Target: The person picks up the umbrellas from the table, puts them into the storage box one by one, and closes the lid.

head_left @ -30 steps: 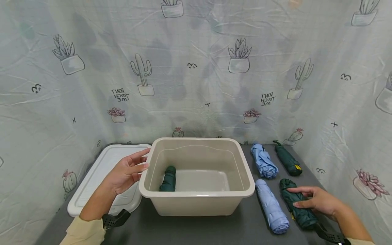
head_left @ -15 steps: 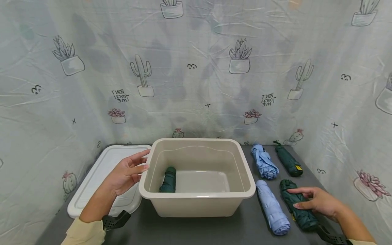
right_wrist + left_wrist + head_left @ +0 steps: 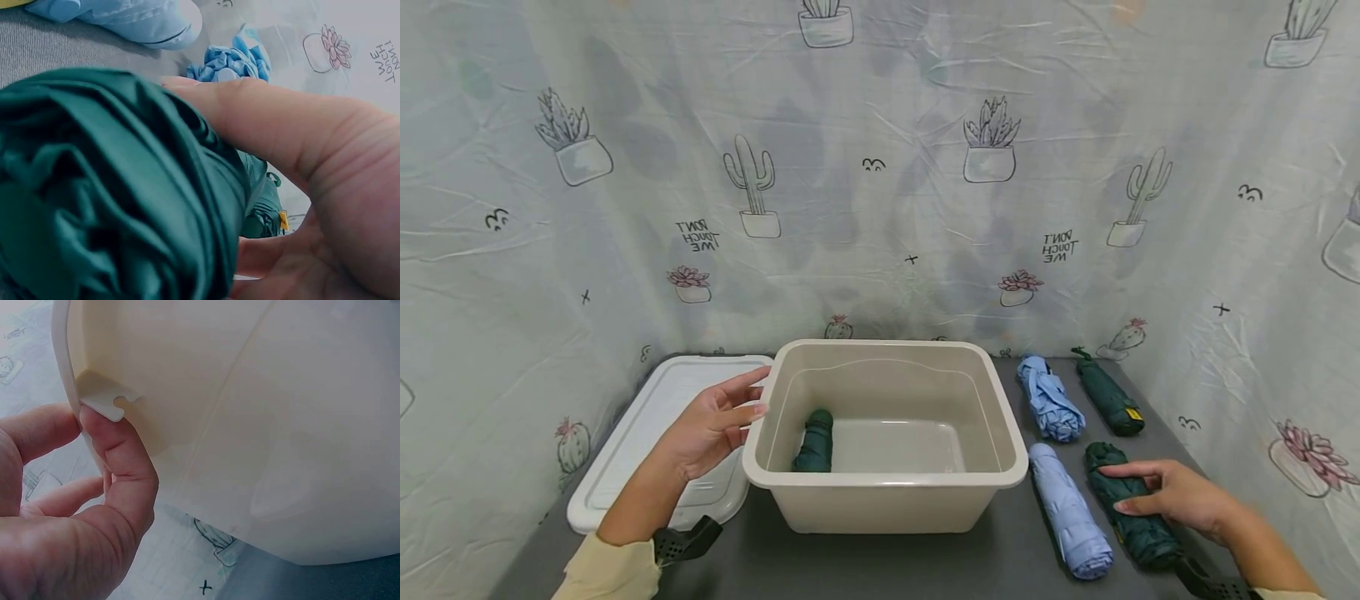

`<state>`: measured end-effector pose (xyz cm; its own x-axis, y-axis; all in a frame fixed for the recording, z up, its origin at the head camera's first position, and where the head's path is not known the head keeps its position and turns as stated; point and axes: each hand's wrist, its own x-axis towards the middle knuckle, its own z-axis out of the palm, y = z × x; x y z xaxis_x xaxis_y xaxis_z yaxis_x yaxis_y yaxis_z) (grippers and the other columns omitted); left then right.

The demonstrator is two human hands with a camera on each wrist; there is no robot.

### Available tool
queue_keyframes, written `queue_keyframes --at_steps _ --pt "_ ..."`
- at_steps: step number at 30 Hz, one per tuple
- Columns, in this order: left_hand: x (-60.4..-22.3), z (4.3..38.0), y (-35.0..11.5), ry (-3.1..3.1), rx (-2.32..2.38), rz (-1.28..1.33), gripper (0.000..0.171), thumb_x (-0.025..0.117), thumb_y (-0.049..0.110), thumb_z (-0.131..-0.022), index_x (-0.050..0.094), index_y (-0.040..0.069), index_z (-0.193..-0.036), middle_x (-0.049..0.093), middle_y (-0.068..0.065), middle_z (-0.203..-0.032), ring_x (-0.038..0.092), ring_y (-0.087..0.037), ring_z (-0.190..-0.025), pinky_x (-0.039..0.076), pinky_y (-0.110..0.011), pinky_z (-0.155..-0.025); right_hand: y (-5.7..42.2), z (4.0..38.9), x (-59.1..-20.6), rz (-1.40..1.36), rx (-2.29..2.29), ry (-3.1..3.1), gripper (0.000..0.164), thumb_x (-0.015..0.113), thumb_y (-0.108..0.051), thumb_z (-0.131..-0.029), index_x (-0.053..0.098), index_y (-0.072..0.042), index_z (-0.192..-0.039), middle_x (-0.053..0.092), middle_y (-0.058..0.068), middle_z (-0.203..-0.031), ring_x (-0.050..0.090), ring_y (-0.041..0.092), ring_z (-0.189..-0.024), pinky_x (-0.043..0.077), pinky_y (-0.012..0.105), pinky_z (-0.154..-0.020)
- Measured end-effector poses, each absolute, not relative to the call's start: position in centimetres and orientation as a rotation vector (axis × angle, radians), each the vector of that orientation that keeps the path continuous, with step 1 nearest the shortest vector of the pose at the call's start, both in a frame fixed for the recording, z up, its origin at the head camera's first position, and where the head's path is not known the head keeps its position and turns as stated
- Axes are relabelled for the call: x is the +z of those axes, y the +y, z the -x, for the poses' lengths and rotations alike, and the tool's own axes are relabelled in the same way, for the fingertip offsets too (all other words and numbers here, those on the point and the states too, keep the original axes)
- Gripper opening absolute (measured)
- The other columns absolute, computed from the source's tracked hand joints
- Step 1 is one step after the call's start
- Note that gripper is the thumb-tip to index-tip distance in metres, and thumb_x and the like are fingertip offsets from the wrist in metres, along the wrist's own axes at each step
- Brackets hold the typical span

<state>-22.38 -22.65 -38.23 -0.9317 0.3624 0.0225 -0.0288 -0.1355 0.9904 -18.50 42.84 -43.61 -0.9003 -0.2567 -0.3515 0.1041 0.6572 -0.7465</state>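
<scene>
In the head view a beige plastic bin stands in the middle of the table. My left hand holds its left rim; the left wrist view shows the thumb on the inner side of the rim lip and fingers across from it. My right hand grips a dark green folded umbrella lying at the right, thumb on the near side. The right wrist view shows its gathered fabric close up, hiding some fingers. Another green folded umbrella lies inside the bin at the left.
A white lid lies left of the bin, partly behind my left arm. Right of the bin are a smooth light blue folded umbrella, a crumpled blue one and a green one with a yellow label. A printed curtain surrounds the table.
The view has shifted very slightly. Both hands keep their places on the bin rim and the green umbrella, and nothing else has visibly moved.
</scene>
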Motion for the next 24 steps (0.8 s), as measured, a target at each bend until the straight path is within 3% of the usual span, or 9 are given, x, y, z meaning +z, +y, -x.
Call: queue_keyframes --at_steps 3,5,7,10,17,20,24 --pt "-38.15 22.32 -22.56 1.880 2.152 -0.362 0.071 0.060 0.004 -0.102 0.024 0.004 -0.162 0.063 -0.004 -0.122 0.072 -0.018 -0.106 0.062 -0.038 -0.090 42.73 18.46 -43.65 0.100 -1.131 2.455 0.063 0.077 -0.021 -0.092 0.053 0.003 -0.145 0.051 0.008 -0.093 0.043 0.016 -0.067 0.040 0.029 -0.057" --pt "-38.10 22.29 -22.49 1.889 2.148 -0.351 0.072 0.061 0.004 -0.101 0.024 0.004 -0.162 0.063 -0.004 -0.122 0.072 -0.018 -0.107 0.061 -0.038 -0.090 42.68 18.48 -43.63 0.087 -1.099 2.475 0.063 0.077 -0.023 -0.091 0.054 0.001 -0.145 0.058 0.027 -0.108 0.053 0.025 -0.083 0.048 0.033 -0.067" --pt "-38.06 22.27 -22.45 1.898 2.143 -0.344 0.072 0.062 0.005 -0.101 0.024 0.004 -0.162 0.063 -0.004 -0.122 0.072 -0.018 -0.107 0.061 -0.038 -0.090 42.67 18.45 -43.60 0.067 -1.077 2.494 0.063 0.078 -0.025 -0.091 0.056 -0.001 -0.144 0.051 0.040 -0.135 0.057 0.042 -0.103 0.053 0.044 -0.080" --pt "-38.04 22.27 -22.47 1.910 2.137 -0.340 0.072 0.062 0.005 -0.101 0.024 0.004 -0.162 0.063 -0.003 -0.122 0.072 -0.018 -0.106 0.061 -0.038 -0.091 42.73 18.35 -43.62 0.064 -1.069 2.514 0.063 0.079 -0.027 -0.090 0.057 -0.002 -0.144 0.034 0.041 -0.155 0.041 0.059 -0.132 0.050 0.060 -0.094" --pt "-38.10 22.37 -22.68 1.913 2.136 -0.352 0.071 0.061 0.005 -0.101 0.024 0.004 -0.162 0.063 -0.004 -0.123 0.072 -0.018 -0.107 0.062 -0.038 -0.090 42.84 18.26 -43.74 0.091 -1.079 2.557 0.062 0.079 -0.026 -0.090 0.058 -0.002 -0.144 0.039 0.039 -0.153 0.046 0.052 -0.130 0.053 0.055 -0.092" --pt "-38.13 22.36 -22.66 1.922 2.132 -0.350 0.071 0.062 0.005 -0.101 0.025 0.005 -0.162 0.062 -0.004 -0.123 0.072 -0.019 -0.108 0.061 -0.038 -0.091 42.74 18.28 -43.61 0.099 -1.062 2.576 0.062 0.079 -0.027 -0.090 0.058 -0.002 -0.143 0.040 0.038 -0.152 0.045 0.055 -0.130 0.052 0.057 -0.091" --pt "-38.18 22.30 -22.58 1.936 2.125 -0.340 0.073 0.063 0.007 -0.101 0.024 0.006 -0.163 0.062 -0.003 -0.124 0.071 -0.020 -0.110 0.061 -0.038 -0.093 42.56 18.25 -43.38 0.093 -1.058 2.590 0.062 0.078 -0.028 -0.090 0.059 -0.003 -0.143 0.040 0.037 -0.153 0.047 0.049 -0.129 0.054 0.043 -0.088"
